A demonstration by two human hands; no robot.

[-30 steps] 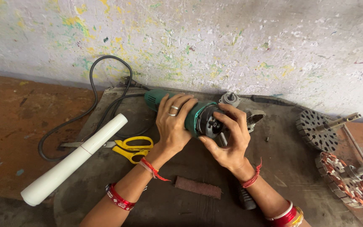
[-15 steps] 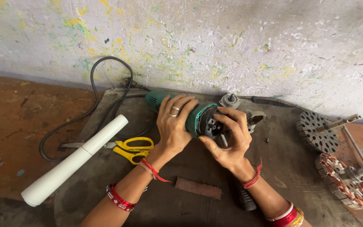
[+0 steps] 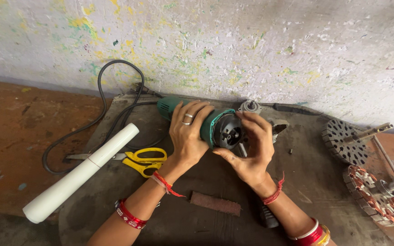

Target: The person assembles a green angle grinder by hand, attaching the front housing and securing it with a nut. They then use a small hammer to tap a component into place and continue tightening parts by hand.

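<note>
From my remote seat I see the dark work mat (image 3: 169,218) with the green angle grinder body (image 3: 206,123) lying near its twelve o'clock edge against the paint-speckled wall (image 3: 251,41), its black power cord (image 3: 101,100) looping off toward nine o'clock. Compared with a second ago the left hand (image 3: 187,134) has not moved, fingers wrapped tight over the body. The right hand (image 3: 251,152) has shifted slightly at the open end at three o'clock, fingers curled on the grey gear head (image 3: 250,107), so the hold looks steady.
</note>
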